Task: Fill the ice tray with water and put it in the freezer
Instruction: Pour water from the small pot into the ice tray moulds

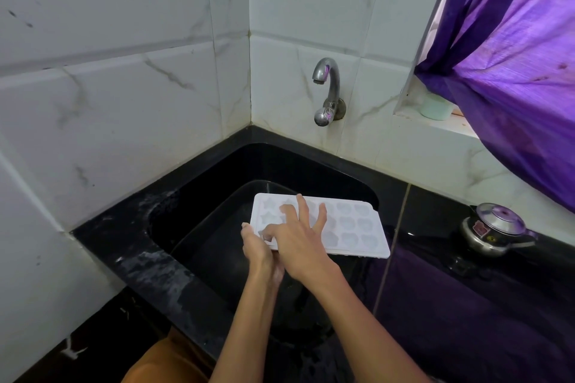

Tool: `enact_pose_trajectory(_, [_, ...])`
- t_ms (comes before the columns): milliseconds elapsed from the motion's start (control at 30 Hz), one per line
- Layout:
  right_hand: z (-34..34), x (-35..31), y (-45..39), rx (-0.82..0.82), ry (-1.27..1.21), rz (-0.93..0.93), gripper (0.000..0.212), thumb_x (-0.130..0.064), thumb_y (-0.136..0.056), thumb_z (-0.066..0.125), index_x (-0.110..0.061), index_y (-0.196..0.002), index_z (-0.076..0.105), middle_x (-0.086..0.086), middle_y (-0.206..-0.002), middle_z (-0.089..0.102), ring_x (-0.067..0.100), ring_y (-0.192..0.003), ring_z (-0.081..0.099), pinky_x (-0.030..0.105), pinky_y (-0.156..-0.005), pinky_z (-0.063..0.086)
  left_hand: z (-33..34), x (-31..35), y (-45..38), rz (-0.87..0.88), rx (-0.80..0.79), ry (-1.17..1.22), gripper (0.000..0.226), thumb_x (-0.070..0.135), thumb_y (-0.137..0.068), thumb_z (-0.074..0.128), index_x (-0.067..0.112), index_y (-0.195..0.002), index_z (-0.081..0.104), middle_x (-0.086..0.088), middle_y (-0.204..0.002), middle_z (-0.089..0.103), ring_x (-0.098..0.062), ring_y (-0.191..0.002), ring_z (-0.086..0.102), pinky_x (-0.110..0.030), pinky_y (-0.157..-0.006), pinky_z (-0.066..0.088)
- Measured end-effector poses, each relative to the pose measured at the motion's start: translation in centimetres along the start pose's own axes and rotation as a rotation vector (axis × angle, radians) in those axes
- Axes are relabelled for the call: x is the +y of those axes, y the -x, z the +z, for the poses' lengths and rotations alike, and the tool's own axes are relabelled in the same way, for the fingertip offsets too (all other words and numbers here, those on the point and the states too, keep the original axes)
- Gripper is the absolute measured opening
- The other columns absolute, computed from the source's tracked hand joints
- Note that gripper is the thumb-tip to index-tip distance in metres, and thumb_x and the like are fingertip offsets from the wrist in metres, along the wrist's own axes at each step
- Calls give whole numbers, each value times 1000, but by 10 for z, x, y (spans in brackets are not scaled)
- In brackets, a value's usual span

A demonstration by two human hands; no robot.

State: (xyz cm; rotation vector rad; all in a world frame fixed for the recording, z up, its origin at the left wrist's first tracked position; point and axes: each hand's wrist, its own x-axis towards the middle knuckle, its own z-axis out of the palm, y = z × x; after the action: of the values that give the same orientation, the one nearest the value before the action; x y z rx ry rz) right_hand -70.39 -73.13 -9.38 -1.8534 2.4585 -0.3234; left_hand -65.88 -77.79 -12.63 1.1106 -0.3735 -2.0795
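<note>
While left hand (260, 253) grips ice tray (354, 227) edge, right hand (300, 241) fingers splayed, prob. touching.

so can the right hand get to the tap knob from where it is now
Probably yes. The right hand rests with spread fingers on the ice tray over the sink, and nothing stands between it and the tap knob on the wall above. The left hand grips the tray's near edge.

Purple curtain (513, 50) hangs at right, a steel pressure cooker (493, 228) sits on the black counter (466, 305), pale cup (436, 107) on the sill.
</note>
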Motion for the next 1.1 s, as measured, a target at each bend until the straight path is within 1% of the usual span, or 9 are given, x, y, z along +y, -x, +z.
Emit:
enact_pose_trajectory(233, [6, -2, 2, -8, 3, 21, 28, -27, -94, 62, -34, -120, 64, 8, -159, 19, 31, -149, -13, 59, -109, -22, -4, -3, -5, -2, 6, -8, 59, 56, -94, 29, 8, -102, 63, -16, -93, 73, -32, -80, 72, -36, -57, 55])
enact_pose_trajectory(400, [-3, 7, 5, 5, -211, 83, 46, -5, -85, 59, -33, -122, 59, 1, -153, 26, 23, -148, 0, 55, -113, -12, -5, -2, -9, 46, 31, 23, 56, 52, -96, 30, 7, -106, 63, -15, -87, 74, -32, -80, 71, -40, -62, 57])
enact_pose_trajectory(500, [-16, 23, 8, 288, -316, 276, 46, -3, -80, 53, -27, -119, 57, -7, -134, 46, 14, -134, 34, 42, -113, 10, -8, 4, -13, 77, 24, 61, 54, 50, -98, 26, 11, -107, 62, -13, -87, 74, -33, -80, 70, -41, -54, 56])
enact_pose_trajectory(600, [-20, 48, 8, 574, -306, 519, 39, -14, -87, 53, -21, -125, 55, -5, -130, 55, 14, -127, 45, 35, -108, 24, -13, 8, -14, 85, 20, 77, 55, 49, -99, 23, 12, -111, 61, -14, -99, 71, -36, -90, 67, -46, -56, 56])
enact_pose_trajectory(700, [-14, 76, 11, 497, -287, 755, 50, -36, -94, 50, -16, -139, 41, 3, -143, 46, 23, -133, 41, 42, -107, 28, -15, 11, -13, 83, 19, 101, 54, 48, -99, 23, 12, -111, 61, -15, -103, 70, -37, -93, 66, -49, -59, 56])
enact_pose_trajectory(767, [-8, 91, 14, 365, -433, 898, 59, -47, -94, 47, -13, -141, 36, 8, -141, 48, 31, -127, 47, 42, -97, 36, -16, 12, -13, 75, 17, 117, 55, 47, -99, 23, 11, -115, 60, -16, -106, 69, -37, -95, 66, -49, -59, 56])
enact_pose_trajectory(833, [-2, 100, 15, 286, -775, 1017, 57, -52, -92, 48, -11, -132, 45, 9, -129, 58, 31, -112, 58, 36, -85, 44, -16, 11, -15, 73, 13, 124, 55, 47, -99, 23, 10, -115, 60, -16, -105, 69, -38, -94, 66, -49, -56, 56])
enact_pose_trajectory(933, [4, 106, 15, 313, -1234, 1057, 40, -42, -92, 55, -7, -109, 63, 10, -109, 69, 22, -86, 65, 28, -57, 51, -18, 9, -17, 55, -4, 118, 55, 49, -99, 23, 11, -111, 61, -16, -102, 70, -38, -92, 66, -49, -55, 56])
enact_pose_trajectory(1100, [2, 104, 12, 469, -1189, 1024, 29, -38, -94, 56, -12, -87, 66, 5, -89, 67, 19, -75, 65, 27, -48, 51, -23, 2, -25, -54, 4, 162, 53, 50, -99, 28, 10, -115, 57, -19, -109, 66, -39, -98, 63, -53, -61, 55])
